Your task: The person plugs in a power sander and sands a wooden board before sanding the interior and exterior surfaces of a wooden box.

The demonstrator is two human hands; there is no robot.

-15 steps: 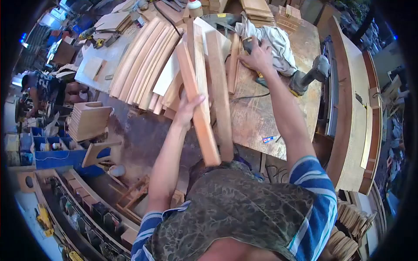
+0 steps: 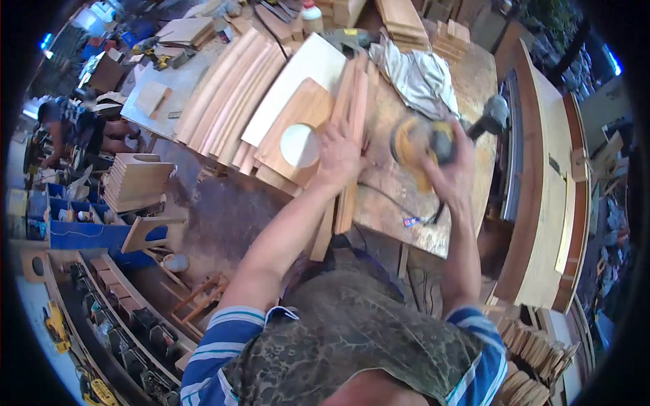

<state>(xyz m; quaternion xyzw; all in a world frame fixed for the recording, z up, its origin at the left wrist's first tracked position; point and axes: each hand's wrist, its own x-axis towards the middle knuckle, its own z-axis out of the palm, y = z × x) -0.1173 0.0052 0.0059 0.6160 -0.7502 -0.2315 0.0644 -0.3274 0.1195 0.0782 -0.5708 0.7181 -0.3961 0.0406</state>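
My left hand [image 2: 338, 154] is wrapped over a bundle of long wooden strips [image 2: 347, 206], which lie on the workbench with their near ends past its edge. In my right hand [image 2: 457, 168] is an orbital sander [image 2: 408, 145], yellow and black, blurred by motion. It is tilted above the bench, its round pad facing left. Left of the strips lies a wooden panel with a round hole [image 2: 313, 108], on top of a pale board [image 2: 301, 71]. A crumpled light cloth [image 2: 416, 76] rests beyond the sander.
The workbench [image 2: 389, 220] carries curved wooden pieces [image 2: 227, 91] at left and a cordless tool [image 2: 493, 116] at right. A dark cord [image 2: 386, 195] crosses near a small blue packet [image 2: 410, 222]. A long wooden frame [image 2: 542, 223] stands at right. Another person [image 2: 71, 128] bends at far left.
My right hand has lifted the sander from beside the cloth and brought it nearer and to the right. The strips, held raised before, now lie on the bench under my left hand.
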